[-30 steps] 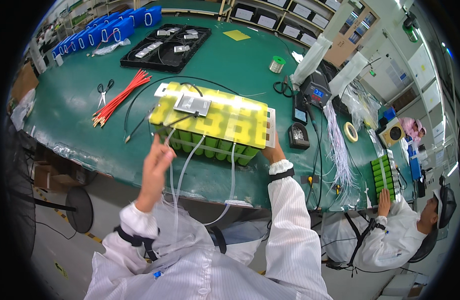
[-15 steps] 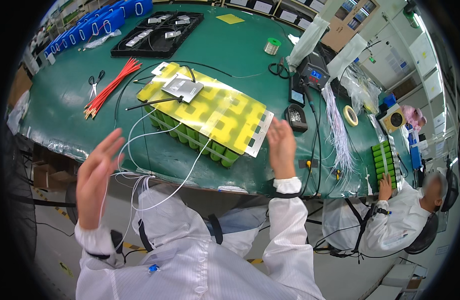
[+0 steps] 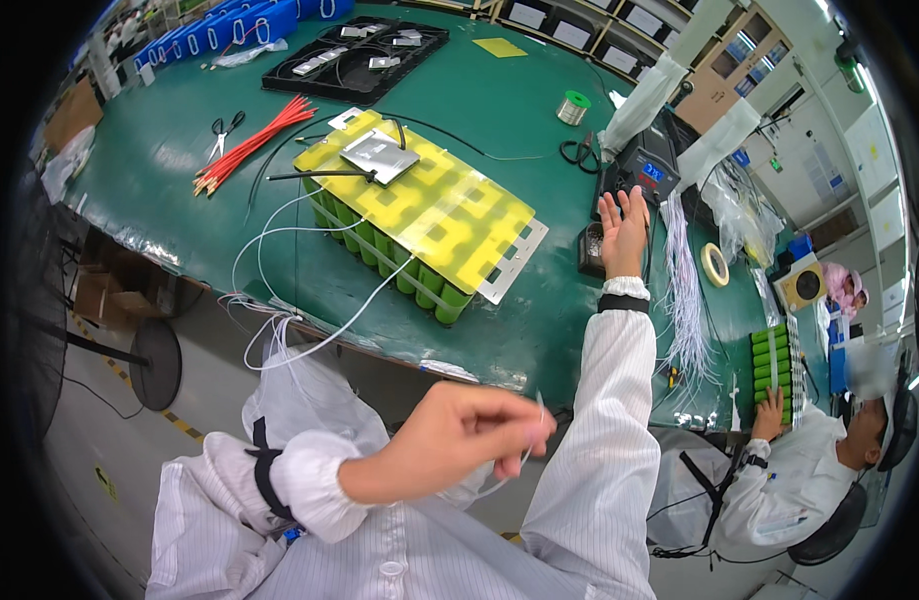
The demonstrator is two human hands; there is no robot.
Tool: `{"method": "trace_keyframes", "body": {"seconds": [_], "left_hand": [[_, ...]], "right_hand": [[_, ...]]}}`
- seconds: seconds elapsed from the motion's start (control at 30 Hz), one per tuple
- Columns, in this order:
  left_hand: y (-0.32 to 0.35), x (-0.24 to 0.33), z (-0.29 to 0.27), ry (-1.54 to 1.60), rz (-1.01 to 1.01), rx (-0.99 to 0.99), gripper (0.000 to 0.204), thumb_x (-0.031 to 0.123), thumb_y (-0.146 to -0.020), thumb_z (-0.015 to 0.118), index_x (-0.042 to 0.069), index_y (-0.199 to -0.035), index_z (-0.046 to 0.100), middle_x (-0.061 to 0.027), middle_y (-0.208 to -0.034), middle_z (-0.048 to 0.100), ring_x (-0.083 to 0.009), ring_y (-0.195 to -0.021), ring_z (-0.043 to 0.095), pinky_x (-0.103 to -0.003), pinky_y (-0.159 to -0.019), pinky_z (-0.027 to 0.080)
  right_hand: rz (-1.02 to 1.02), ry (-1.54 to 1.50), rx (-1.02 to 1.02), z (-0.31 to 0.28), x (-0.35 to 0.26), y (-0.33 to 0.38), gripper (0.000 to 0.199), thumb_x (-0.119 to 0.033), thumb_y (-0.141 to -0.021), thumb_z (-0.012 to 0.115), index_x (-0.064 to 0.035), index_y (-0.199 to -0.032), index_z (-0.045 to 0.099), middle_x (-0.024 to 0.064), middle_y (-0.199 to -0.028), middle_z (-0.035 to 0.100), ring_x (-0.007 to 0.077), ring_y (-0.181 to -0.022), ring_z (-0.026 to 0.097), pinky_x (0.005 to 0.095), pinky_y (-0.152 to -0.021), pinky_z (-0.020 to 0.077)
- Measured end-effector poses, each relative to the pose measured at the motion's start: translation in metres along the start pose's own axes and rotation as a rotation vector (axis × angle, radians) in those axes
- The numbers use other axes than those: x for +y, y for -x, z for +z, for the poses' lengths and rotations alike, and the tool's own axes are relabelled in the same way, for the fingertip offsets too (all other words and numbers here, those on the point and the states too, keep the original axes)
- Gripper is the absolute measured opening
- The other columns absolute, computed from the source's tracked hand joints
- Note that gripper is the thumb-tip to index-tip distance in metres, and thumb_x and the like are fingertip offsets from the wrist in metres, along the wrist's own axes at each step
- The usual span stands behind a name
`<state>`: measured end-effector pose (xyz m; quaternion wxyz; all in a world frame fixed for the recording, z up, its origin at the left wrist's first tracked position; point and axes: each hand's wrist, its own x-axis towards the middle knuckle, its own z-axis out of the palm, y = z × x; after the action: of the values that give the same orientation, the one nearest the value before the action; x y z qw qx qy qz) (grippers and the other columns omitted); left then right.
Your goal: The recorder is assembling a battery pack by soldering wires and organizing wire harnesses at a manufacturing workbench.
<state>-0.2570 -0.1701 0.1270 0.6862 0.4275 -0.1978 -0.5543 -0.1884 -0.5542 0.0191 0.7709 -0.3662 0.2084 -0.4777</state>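
In front of my body, my left hand [image 3: 457, 438] pinches a thin white wire [image 3: 527, 452] between thumb and fingertips. My right hand [image 3: 624, 236] is stretched out over the bench with its fingers apart, beside the soldering station [image 3: 647, 172] and partly over a small black box [image 3: 590, 247]. The soldering iron is largely hidden behind that hand. Left of it lies a battery pack of green cells [image 3: 387, 255] under a yellow sheet [image 3: 459, 215], with a silver circuit module [image 3: 381, 156] on top. White leads [image 3: 364, 308] run from the pack over the bench edge.
Red wires [image 3: 247, 148] and scissors [image 3: 222, 135] lie at the left. Behind are a black tray [image 3: 354, 62] and a solder spool [image 3: 573, 108]. A white wire bundle [image 3: 687, 300] and tape roll [image 3: 714, 265] lie right. A co-worker [image 3: 779, 480] handles another green cell pack [image 3: 769, 365].
My left hand has swung rightward and low across my body, now pinching the white wire. My right hand has moved away from the pack, up and right, to the soldering station.
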Motion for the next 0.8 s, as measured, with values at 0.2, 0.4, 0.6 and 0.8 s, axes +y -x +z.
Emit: {"method": "trace_keyframes", "body": {"seconds": [0.2, 0.4, 0.6, 0.8], "left_hand": [[-0.035, -0.001, -0.009, 0.123, 0.089, 0.221, 0.015, 0.013, -0.091, 0.06, -0.001, -0.096, 0.064, -0.0077, -0.079, 0.064, -0.0059, -0.055, 0.052, -0.019, -0.048, 0.042], [-0.075, -0.026, -0.001, 0.498, 0.034, 0.24, 0.014, 0.021, -0.095, 0.056, 0.006, -0.098, 0.057, -0.0024, -0.084, 0.06, -0.0061, -0.06, 0.051, -0.02, -0.053, 0.041], [-0.106, -0.024, -0.002, 0.616, 0.051, 0.247, 0.016, 0.027, -0.094, 0.056, 0.011, -0.094, 0.054, 0.0017, -0.083, 0.055, -0.0059, -0.062, 0.047, -0.022, -0.062, 0.04], [-0.12, -0.034, -0.013, 0.63, 0.062, 0.322, 0.017, 0.029, -0.093, 0.058, 0.012, -0.093, 0.056, 0.0036, -0.082, 0.056, -0.0056, -0.059, 0.044, -0.022, -0.065, 0.038]], "right_hand": [[-0.407, 0.448, 0.236, -0.03, -0.046, -0.015, 0.019, -0.001, -0.077, 0.071, 0.0015, -0.089, 0.057, 0.0092, -0.075, 0.061, 0.0152, -0.057, 0.06, 0.0246, -0.049, 0.0511], [-0.46, 0.415, -0.073, 0.01, -0.148, 0.057, 0.037, -0.013, -0.088, 0.053, 0.0041, -0.12, 0.049, 0.0122, -0.077, 0.063, 0.0234, -0.07, 0.067, 0.0269, -0.059, 0.0543], [-0.348, 0.606, -0.418, 0.032, -0.192, 0.082, 0.044, -0.021, -0.092, 0.054, 0.0085, -0.125, 0.049, 0.0057, -0.072, 0.056, 0.0165, -0.069, 0.059, 0.0242, -0.061, 0.0465], [-0.496, 0.561, -0.548, 0.052, -0.147, 0.085, 0.031, -0.024, -0.093, 0.057, 0.0064, -0.101, 0.058, 0.0017, -0.061, 0.047, 0.0086, -0.05, 0.041, 0.0228, -0.048, 0.0332]]}}
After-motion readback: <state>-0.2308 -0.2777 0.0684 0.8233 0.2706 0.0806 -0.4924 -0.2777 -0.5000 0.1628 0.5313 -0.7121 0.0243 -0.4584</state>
